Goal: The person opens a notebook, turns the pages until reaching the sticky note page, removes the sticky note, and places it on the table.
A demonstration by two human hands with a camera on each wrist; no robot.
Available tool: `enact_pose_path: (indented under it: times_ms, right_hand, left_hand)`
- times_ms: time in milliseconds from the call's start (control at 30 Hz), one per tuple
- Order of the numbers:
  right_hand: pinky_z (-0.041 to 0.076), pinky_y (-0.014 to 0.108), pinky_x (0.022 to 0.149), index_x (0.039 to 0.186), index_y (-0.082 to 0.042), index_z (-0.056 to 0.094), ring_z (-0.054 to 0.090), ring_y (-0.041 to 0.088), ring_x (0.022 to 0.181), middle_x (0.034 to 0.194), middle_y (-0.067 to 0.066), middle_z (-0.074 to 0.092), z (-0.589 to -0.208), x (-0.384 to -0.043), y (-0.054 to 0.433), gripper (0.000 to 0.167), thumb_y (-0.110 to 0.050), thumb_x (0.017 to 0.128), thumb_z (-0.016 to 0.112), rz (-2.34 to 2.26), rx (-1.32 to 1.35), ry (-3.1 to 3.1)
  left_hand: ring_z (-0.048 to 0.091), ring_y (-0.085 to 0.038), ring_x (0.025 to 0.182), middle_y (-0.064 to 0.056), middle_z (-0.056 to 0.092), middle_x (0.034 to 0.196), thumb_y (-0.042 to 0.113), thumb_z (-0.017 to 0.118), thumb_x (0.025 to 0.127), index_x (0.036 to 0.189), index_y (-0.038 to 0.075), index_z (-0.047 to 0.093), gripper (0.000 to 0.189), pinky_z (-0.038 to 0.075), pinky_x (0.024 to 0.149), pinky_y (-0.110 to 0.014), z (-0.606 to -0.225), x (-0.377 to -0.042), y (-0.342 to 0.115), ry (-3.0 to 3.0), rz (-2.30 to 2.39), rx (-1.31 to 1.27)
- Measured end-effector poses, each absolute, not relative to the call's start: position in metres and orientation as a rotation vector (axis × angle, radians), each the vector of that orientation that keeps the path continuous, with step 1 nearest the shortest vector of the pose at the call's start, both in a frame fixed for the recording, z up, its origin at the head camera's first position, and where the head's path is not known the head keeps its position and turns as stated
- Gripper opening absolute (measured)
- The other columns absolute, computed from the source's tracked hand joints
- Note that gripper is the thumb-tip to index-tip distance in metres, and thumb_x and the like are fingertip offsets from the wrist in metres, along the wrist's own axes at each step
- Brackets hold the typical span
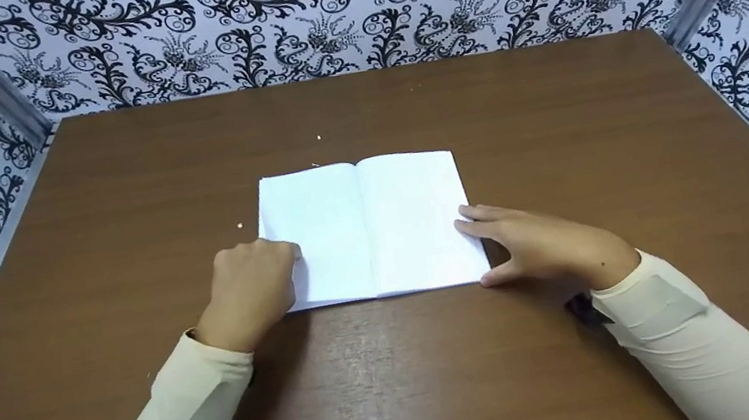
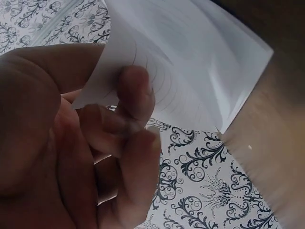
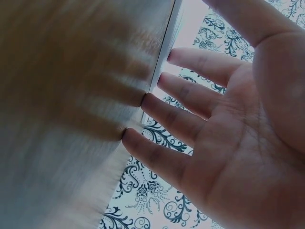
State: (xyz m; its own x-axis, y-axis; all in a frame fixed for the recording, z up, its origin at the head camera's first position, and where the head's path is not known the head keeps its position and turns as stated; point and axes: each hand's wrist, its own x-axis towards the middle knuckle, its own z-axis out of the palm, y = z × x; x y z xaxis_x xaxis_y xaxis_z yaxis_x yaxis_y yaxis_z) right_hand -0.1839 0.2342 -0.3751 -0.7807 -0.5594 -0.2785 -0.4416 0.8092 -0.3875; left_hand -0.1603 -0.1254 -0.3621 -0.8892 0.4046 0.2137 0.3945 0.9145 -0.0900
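An open notebook (image 1: pixel 415 226) with blank-looking white pages lies flat on the brown table. At its left edge, my left hand (image 1: pixel 249 280) pinches a page between thumb and curled fingers. The left wrist view shows that page (image 2: pixel 190 62) bent and lifted, with faint lines on its underside. My right hand (image 1: pixel 547 242) rests at the notebook's lower right edge, fingers spread and fairly straight. In the right wrist view, some fingertips (image 3: pixel 131 136) of this hand touch the tabletop and others meet the notebook's edge.
The brown table (image 1: pixel 403 380) reaches out on all sides of the notebook. Small white specks lie beyond it and to its left. Walls (image 1: pixel 282 20) with a black-and-white scroll pattern stand behind and at both sides.
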Motion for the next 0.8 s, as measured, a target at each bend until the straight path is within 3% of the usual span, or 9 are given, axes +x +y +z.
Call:
enact_pose_path:
  times_ms: [467, 800]
  right_hand:
    - [0.026, 0.055, 0.126, 0.161, -0.004, 0.036, 0.024, 0.038, 0.160, 0.173, 0.015, 0.026, -0.3750, -0.1845, 0.2340, 0.086, -0.030, 0.092, 0.081, -0.419, -0.751, 2.615]
    - [0.027, 0.059, 0.125, 0.160, 0.000, 0.038, 0.026, 0.042, 0.158, 0.171, 0.020, 0.028, -0.3742, -0.1838, 0.2342, 0.084, -0.029, 0.093, 0.080, -0.427, -0.797, 2.621]
  left_hand:
    - [0.057, -0.022, 0.051, -0.018, 0.070, 0.067, -0.007, 0.063, 0.084, 0.077, 0.004, 0.074, 0.018, 0.050, 0.043, -0.046, -0.3701, -0.1658, -0.1255, -2.928, 0.078, -0.613]
    - [0.029, -0.015, 0.053, -0.010, 0.062, 0.056, -0.007, 0.063, 0.086, 0.072, 0.004, 0.072, 0.020, 0.035, 0.041, -0.033, -0.3693, -0.1613, -0.1241, -2.881, 0.185, -0.601]
